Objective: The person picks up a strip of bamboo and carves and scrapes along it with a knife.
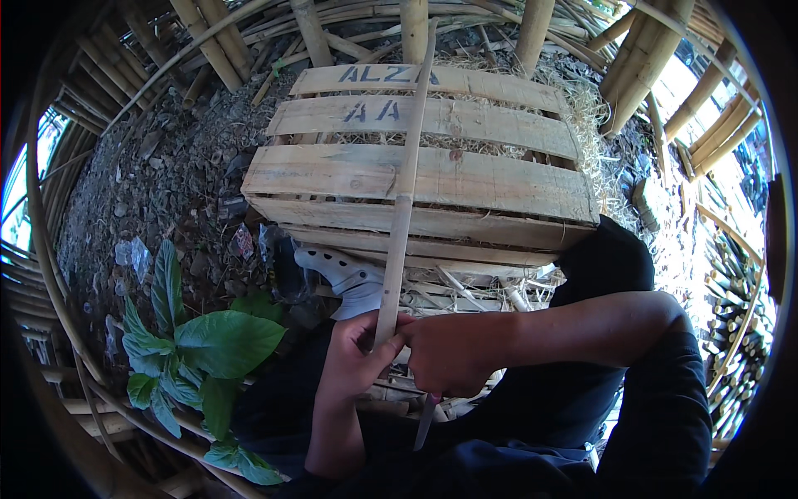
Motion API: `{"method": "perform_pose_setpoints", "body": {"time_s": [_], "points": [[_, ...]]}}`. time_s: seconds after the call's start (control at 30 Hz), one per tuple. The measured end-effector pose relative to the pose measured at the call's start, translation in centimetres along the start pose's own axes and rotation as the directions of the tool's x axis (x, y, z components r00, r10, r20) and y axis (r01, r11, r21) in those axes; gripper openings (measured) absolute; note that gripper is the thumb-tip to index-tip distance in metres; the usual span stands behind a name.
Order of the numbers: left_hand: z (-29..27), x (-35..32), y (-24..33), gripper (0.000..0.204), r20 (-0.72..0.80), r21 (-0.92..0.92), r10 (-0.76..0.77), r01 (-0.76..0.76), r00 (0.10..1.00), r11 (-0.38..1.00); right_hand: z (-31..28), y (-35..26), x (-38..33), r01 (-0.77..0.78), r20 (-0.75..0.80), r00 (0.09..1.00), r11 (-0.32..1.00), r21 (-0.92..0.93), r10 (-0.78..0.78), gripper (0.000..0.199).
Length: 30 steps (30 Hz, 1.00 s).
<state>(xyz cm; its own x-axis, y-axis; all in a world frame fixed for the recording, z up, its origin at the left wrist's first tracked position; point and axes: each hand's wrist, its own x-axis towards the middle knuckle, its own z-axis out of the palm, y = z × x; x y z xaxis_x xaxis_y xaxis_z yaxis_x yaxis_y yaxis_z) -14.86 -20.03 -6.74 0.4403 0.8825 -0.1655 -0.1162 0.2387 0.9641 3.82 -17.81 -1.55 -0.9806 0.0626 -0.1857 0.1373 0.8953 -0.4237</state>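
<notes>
A long pale bamboo strip [403, 200] runs from my lap away over a slatted wooden crate [349, 170]. My left hand [353, 353] is wrapped round its near end, thumb on top. Right beside it, my right hand [457, 353] is closed in a fist, its knuckles against the left thumb and the strip. Below that fist shows a knife [426, 420] with a reddish handle, its narrow blade pointing toward my body. The right fingers hide most of the handle.
Large green leaves [229, 343] stand at the left. Bamboo poles [414, 32] fence the far side. Cut bamboo pieces [740, 324] are stacked at the right. Straw [594, 125] sticks out of the crate. A foot in a spotted sock [353, 279] rests before the crate, on littered ground.
</notes>
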Motion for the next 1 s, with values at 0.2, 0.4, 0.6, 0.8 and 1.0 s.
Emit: {"method": "perform_pose_setpoints", "body": {"time_s": [0.2, 0.4, 0.6, 0.8, 1.0], "points": [[0.02, 0.00, 0.44, 0.021, -0.019, 0.051, -0.062, 0.063, 0.998, 0.997, 0.06, -0.19, 0.00, -0.050, 0.021, 0.999, 0.998, 0.044, 0.049, 0.011], [-0.05, -0.12, 0.39, 0.021, -0.001, 0.030, -0.053, 0.053, 0.999, 0.998, -0.13, -0.23, 0.10, -0.033, 0.054, 0.998, 0.999, 0.025, 0.031, 0.012], [0.04, -0.07, 0.28, 0.022, 0.014, 0.029, -0.047, 0.047, 0.999, 0.998, -0.01, -0.22, 0.18, -0.042, 0.070, 0.997, 0.999, 0.016, 0.040, 0.012], [0.43, -0.01, 0.68, 0.022, -0.024, 0.042, -0.055, 0.056, 0.998, 0.998, 0.20, -0.17, 0.23, -0.029, 0.044, 0.999, 1.000, 0.010, 0.029, 0.012], [-0.07, -0.05, -0.03, 0.019, -0.014, 0.059, -0.034, 0.035, 0.999, 0.998, 0.49, -0.07, 0.40, 0.001, -0.009, 1.000, 0.999, 0.037, -0.001, 0.007]]}}
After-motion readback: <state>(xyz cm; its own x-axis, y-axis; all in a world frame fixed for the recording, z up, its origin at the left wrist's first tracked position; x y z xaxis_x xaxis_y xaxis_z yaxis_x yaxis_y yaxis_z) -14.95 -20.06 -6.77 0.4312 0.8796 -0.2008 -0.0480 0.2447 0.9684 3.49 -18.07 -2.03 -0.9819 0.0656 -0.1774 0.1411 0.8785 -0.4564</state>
